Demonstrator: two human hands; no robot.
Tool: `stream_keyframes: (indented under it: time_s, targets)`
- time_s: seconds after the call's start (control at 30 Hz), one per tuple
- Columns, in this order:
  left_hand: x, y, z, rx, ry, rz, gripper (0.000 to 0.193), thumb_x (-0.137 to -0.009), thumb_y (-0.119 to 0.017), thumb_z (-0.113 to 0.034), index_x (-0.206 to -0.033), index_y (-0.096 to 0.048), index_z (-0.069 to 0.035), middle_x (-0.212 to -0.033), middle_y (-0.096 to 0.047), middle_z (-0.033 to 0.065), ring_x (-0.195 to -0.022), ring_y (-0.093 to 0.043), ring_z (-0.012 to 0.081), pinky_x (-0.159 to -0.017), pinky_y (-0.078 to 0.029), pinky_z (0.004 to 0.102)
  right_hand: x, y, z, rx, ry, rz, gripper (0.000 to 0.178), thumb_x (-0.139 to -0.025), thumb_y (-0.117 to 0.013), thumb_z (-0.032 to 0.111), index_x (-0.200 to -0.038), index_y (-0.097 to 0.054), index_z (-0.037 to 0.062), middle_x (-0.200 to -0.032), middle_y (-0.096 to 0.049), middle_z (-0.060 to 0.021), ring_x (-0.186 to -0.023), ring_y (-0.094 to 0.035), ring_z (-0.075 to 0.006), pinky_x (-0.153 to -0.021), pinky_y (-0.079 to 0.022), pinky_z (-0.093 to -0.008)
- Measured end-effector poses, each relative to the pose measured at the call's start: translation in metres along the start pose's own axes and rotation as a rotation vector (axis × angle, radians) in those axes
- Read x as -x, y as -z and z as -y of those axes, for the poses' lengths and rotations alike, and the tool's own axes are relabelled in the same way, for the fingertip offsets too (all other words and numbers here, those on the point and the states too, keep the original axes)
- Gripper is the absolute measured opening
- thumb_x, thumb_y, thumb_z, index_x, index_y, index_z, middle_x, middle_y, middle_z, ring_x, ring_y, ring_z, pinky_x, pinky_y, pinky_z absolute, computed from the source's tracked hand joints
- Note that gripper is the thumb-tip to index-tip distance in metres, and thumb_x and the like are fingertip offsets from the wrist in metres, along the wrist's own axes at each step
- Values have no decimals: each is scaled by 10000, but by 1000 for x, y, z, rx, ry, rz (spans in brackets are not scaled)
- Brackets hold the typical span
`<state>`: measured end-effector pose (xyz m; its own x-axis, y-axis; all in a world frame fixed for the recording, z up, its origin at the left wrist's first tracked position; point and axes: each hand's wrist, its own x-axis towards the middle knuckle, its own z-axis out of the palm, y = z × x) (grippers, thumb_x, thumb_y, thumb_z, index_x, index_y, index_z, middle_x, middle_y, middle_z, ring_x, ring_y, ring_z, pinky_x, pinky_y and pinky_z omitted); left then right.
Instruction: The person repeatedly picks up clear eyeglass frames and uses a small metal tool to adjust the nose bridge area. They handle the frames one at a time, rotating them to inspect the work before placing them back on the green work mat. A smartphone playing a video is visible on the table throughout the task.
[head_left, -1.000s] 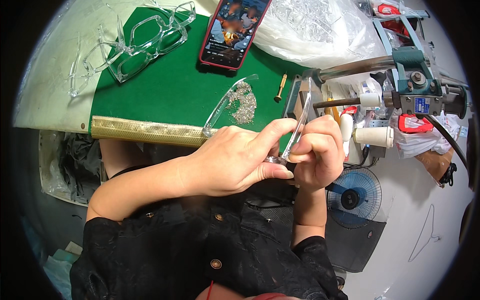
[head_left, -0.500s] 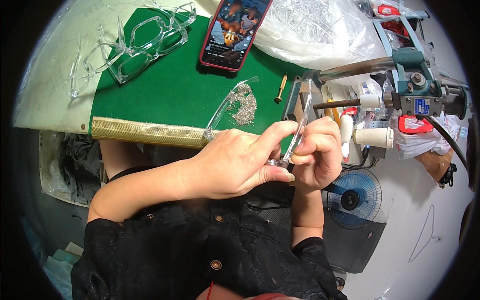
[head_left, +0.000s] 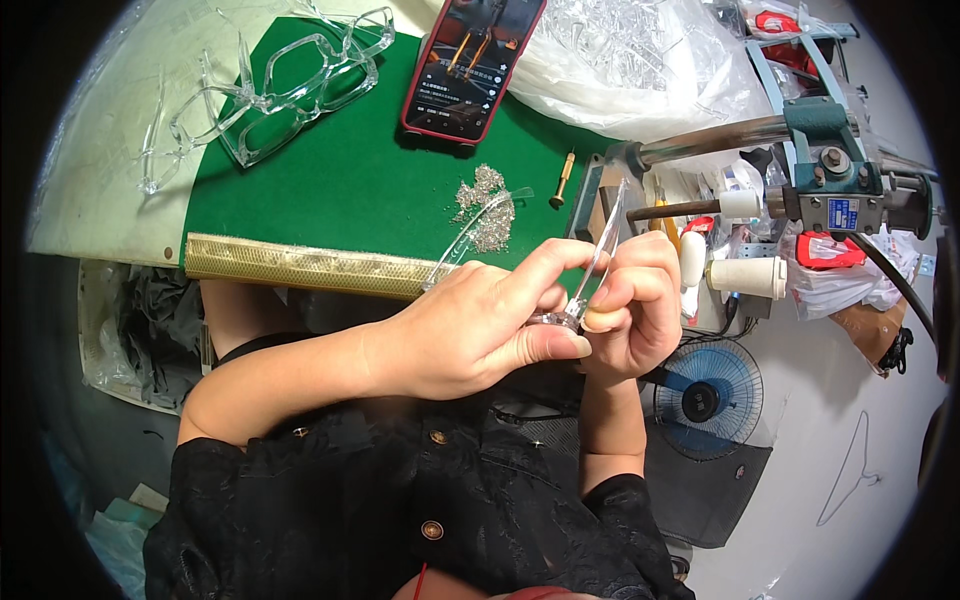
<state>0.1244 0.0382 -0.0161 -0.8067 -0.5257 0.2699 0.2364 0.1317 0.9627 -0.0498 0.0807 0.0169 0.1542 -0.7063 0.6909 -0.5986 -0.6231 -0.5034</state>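
Note:
A clear plastic eyeglass frame (head_left: 606, 238) is held between my two hands in front of my chest. My left hand (head_left: 465, 325) is closed on its front, thumb below and index finger reaching up to the upright temple. Near the hinge, my right hand (head_left: 642, 305) pinches the base of that temple with curled fingers. The other temple (head_left: 460, 240) sticks out beyond my left hand, over a small heap of tiny silvery metal pieces (head_left: 492, 230). Most of the frame's front is hidden by my left hand. Whether a screw sits at the hinge is too small to tell.
Several clear eyeglass frames (head_left: 322, 78) lie at the far left of the green mat (head_left: 330, 200). A red-cased phone (head_left: 412, 118), a small brass screwdriver (head_left: 563, 180) and a bag of clear parts (head_left: 640, 60) lie beyond my hands. A metal machine (head_left: 835, 165) stands right; a gold strip (head_left: 300, 268) edges the table.
The eyeglass frame has tilted slightly: its far temple has swung right and lower across the metal heap. Both hands keep their grip almost in place. The phone's picture has changed.

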Motion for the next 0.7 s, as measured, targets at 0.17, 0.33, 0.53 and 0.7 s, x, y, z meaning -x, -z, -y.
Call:
stream_keyframes:
  time_s: [0.17, 0.33, 0.53, 0.7]
  targets:
    - [0, 0, 2, -2, -11, -2, 634, -901, -614, -328, -1359, -302, -19, -886, -658, 127, -810, -665, 267, -728, -482, 312, 0, -2, 1, 3, 11, 4, 249, -771, -718, 282, -743, -585, 73, -749, -550, -37, -681, -519, -173, -610, -394, -281]
    - [0, 1, 2, -28, -3, -4, 635, -901, -613, -331, -1362, -300, -26, -907, -667, 128, -814, -669, 282, -735, -489, 319, 0, -3, 1, 3, 16, -7, 243, -797, -696, 280, -739, -577, 75, -749, -543, -39, -682, -514, -177, -609, -398, -285]
    - [0, -2, 5, 44, 3, -22, 632, -917, -585, -360, -1365, -287, -28, -893, -672, 96, -752, -664, 202, -701, -498, 289, -1, -7, 4, 99, 60, -13, 230, -834, -663, 265, -748, -557, 80, -751, -519, -43, -667, -493, -174, -595, -394, -283]
    - [0, -4, 6, 138, 9, -26, 639, -925, -562, -393, -1366, -280, -26, -883, -672, 81, -731, -651, 151, -693, -500, 271, 0, -8, 1, 96, 106, -47, 229, -830, -671, 267, -768, -559, 78, -742, -511, -42, -666, -490, -173, -589, -393, -280]
